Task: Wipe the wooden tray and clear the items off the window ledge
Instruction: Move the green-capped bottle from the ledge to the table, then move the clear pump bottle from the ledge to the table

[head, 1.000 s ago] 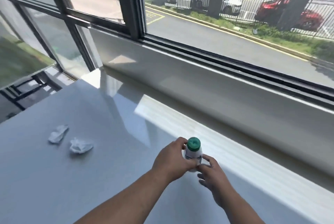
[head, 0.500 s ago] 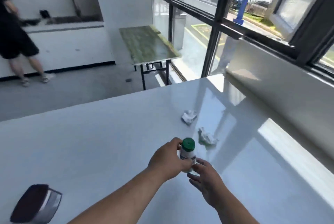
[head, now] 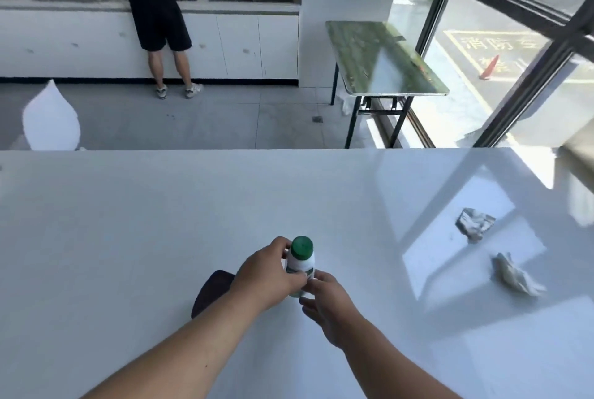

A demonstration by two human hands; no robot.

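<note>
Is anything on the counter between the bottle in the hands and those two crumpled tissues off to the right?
Nothing visible. The white counter lies bare between the green-capped bottle and the crumpled tissues. The dark object sits on the other side.

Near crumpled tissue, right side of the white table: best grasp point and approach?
Take the nearer crumpled tissue by its raised middle ridge, coming straight down from above with a fingertip pinch. It lies flat and loose on the white table, with no rim or handle, so a side approach would likely just push it along. The right hand is closer, though it now touches the bottle.
</note>
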